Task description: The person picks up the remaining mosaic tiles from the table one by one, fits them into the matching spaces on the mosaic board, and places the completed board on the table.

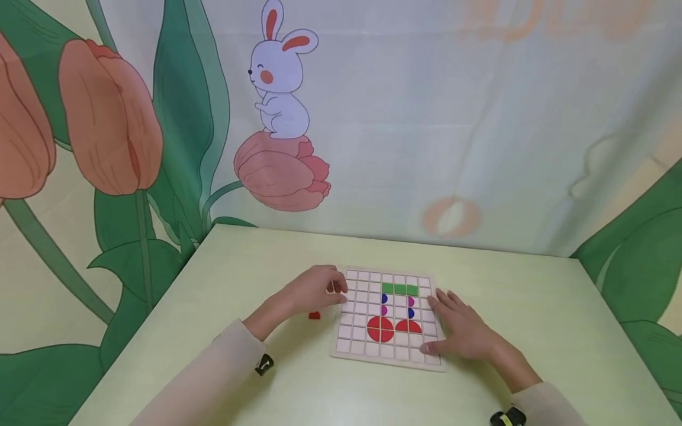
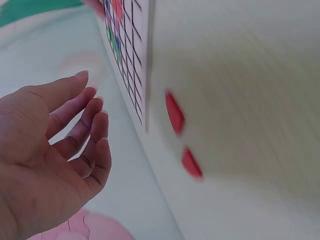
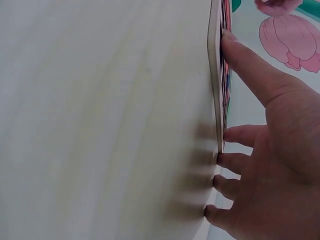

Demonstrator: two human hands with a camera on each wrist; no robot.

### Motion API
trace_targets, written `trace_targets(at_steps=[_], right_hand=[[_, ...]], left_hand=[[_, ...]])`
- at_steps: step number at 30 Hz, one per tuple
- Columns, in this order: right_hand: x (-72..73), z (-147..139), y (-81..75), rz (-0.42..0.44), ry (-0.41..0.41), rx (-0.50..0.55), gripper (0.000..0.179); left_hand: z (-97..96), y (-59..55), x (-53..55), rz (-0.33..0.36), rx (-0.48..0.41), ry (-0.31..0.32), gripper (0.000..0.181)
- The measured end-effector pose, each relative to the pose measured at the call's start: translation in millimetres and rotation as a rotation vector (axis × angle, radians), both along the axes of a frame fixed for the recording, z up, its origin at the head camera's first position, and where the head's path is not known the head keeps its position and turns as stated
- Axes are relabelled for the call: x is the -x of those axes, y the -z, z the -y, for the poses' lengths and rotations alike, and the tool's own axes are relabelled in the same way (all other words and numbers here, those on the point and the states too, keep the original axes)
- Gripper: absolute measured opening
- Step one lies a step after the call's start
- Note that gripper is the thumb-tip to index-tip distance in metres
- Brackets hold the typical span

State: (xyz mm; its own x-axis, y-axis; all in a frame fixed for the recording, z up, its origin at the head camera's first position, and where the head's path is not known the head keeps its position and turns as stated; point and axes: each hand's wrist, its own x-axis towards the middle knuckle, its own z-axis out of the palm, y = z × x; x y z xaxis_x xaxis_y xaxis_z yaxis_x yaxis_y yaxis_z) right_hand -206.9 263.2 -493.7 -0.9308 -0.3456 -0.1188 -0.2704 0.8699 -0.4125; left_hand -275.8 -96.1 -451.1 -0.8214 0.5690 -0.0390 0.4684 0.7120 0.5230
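A white grid board lies on the table with coloured flat pieces in its squares. Green pieces form a bar near the top, above small blue and magenta half-rounds. Lower down are a full red circle and a red half circle. Over the board's left edge hovers my left hand, fingers loosely bent and nothing between them. Two loose red pieces lie on the table below it in the left wrist view. My right hand rests at the right edge, thumb on the board, fingers spread, fingertips on the table.
The pale table runs back to a printed curtain with tulips and a rabbit. A loose red piece lies left of the board, beside the left forearm.
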Motion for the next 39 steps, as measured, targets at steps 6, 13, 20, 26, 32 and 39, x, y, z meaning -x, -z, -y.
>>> trace_targets(at_steps=[6, 13, 20, 26, 32, 39], right_hand=[[2.6, -0.4, -0.4, -0.015, -0.006, -0.004, 0.115], [4.8, -0.8, 2.3, -0.015, -0.009, -0.005, 0.116], [3.2, -0.9, 0.8, -0.006, -0.01, 0.001, 0.115], [1.3, -2.4, -0.3, 0.002, -0.001, -0.002, 0.115], [1.2, -4.4, 0.0, 0.0, 0.005, -0.006, 0.116], [1.7, -6.0, 1.8, 0.002, 0.006, -0.002, 0.116]], left_hand=[[34.7, -8.9, 2.8, 0.019, 0.056, -0.121, 0.017], [59.2, 4.6, 0.2, 0.058, 0.134, -0.174, 0.02], [68.4, 16.1, -5.2, -0.003, 0.161, -0.076, 0.016], [65.4, 23.1, -3.8, -0.018, 0.15, -0.075, 0.012], [63.9, 24.8, 0.1, -0.008, 0.096, -0.084, 0.012], [64.6, 23.5, -0.1, 0.009, 0.079, -0.101, 0.016]])
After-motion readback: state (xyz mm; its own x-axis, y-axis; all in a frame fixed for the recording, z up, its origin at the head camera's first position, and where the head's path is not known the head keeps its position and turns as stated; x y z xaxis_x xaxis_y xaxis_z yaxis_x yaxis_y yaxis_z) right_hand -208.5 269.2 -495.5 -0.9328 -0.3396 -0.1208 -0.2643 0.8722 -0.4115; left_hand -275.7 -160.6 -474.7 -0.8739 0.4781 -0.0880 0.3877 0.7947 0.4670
